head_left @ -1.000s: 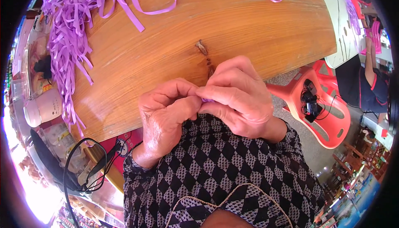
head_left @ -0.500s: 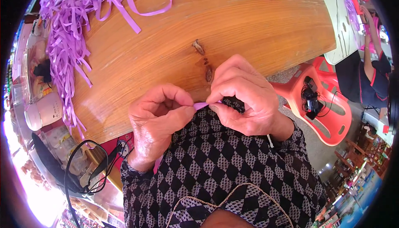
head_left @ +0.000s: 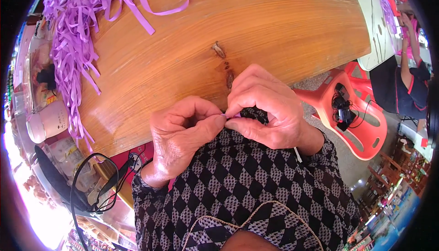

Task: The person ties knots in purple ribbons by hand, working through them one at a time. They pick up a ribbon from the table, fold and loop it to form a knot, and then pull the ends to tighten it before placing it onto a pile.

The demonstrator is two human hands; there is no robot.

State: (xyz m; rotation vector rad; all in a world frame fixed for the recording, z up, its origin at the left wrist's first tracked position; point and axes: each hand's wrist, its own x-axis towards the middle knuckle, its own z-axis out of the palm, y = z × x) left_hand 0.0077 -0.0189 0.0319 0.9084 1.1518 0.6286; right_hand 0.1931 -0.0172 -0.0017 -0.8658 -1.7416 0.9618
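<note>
Both my hands meet at the near edge of the wooden table (head_left: 160, 77), fingertips almost touching. Thumb and forefinger of my left hand (head_left: 183, 129) pinch a purple ribbon (head_left: 236, 115), of which only a short bit shows. My right hand (head_left: 267, 109) pinches the same ribbon from the other side, its remaining fingers curled. Most of the ribbon is hidden by the fingers. A thin white strip (head_left: 298, 155) hangs below my right wrist.
A heap of purple ribbons (head_left: 75, 40) covers the table's far left and hangs over its edge. Right of the table stands a red plastic stool (head_left: 361, 134) with a black cabled device (head_left: 342, 109) on it. A white lidded container (head_left: 48, 123) is at left. Another person (head_left: 414, 81) works at far right.
My left hand has moved right, up against my right fingertips. The purple stretch between them has shortened to a small bit. My right hand has shifted only slightly.
</note>
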